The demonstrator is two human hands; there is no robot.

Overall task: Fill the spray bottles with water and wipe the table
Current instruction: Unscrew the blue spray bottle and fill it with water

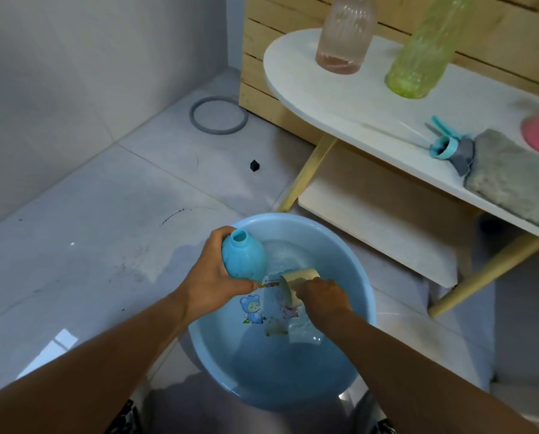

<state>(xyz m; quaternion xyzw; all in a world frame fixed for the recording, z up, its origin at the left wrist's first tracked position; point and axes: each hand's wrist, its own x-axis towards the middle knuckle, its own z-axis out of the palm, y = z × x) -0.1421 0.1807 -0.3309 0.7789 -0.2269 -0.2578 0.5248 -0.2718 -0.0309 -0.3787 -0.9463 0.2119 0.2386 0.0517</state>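
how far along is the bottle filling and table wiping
Early on. The pink bottle on the table holds only a little liquid; the green bottle looks unfilled. In hand: the left hand holds the uncapped blue bottle over the basin while the right hand dips a cup. The spray head lies off, the cloth unused.

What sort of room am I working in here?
Probably a home washing or utility corner: pale tiled floor, a blue basin of water on it, and a low white table against a wooden slatted panel.
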